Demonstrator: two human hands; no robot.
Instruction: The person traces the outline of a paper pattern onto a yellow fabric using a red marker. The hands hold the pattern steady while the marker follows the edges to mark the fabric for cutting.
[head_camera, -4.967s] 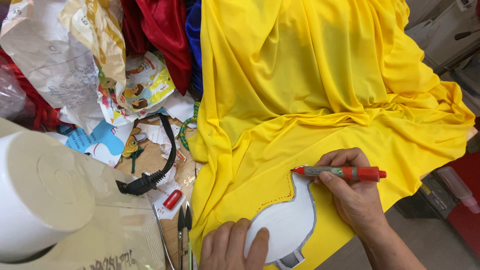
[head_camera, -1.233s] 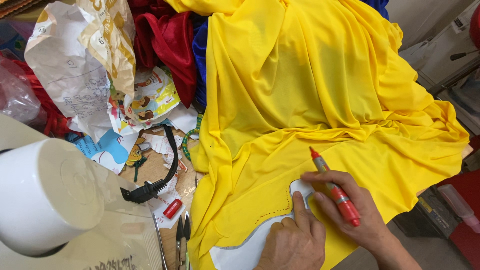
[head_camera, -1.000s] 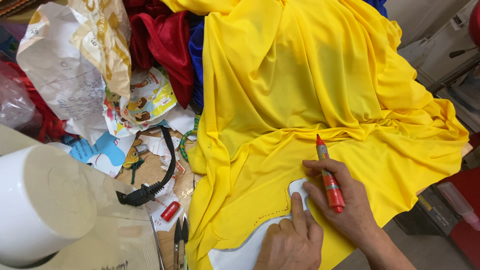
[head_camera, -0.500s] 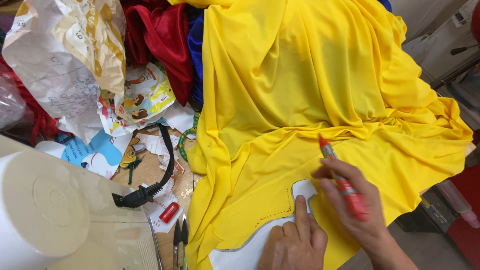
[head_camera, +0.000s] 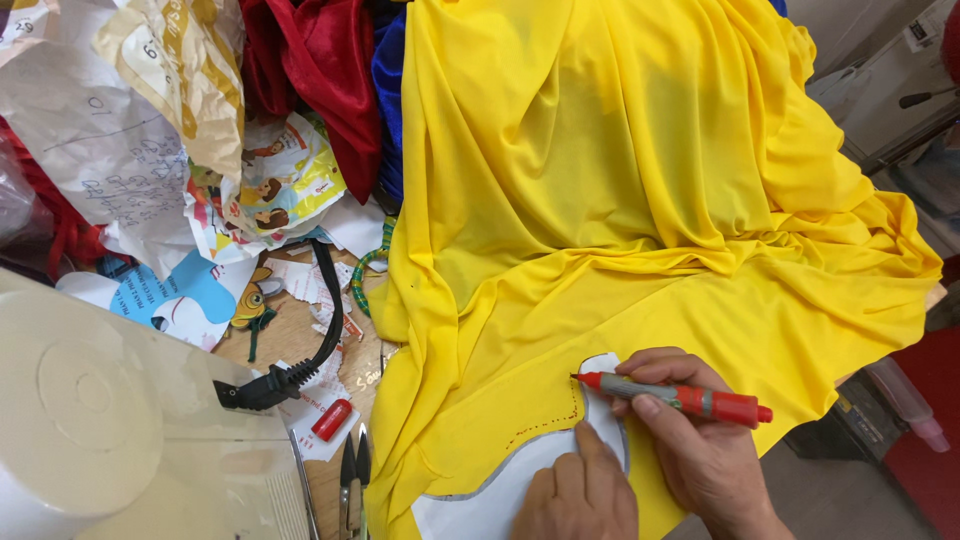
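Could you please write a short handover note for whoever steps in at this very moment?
Left hand presses the white template flat on the yellow fabric.
Right hand holds the red marker, tip at the template's upper edge.
Done: a red dotted line runs along the template's left side.
Left: no marks show around the top and right edge.
Small snips lie on the table, left of the fabric.

Yellow cloth (head_camera: 640, 200) fills the centre and right of the frame, draped over the table. At bottom centre, the left hand (head_camera: 578, 497) presses flat on a white template (head_camera: 520, 480) lying on the cloth. The right hand (head_camera: 700, 450) holds a red marker (head_camera: 680, 396), its tip at the template's upper edge beside a dotted red line (head_camera: 545, 425). Red cloth (head_camera: 320, 70) and crumpled papers (head_camera: 150, 130) sit upper left, a black plug (head_camera: 270, 385) and snips (head_camera: 352, 480) lower left.
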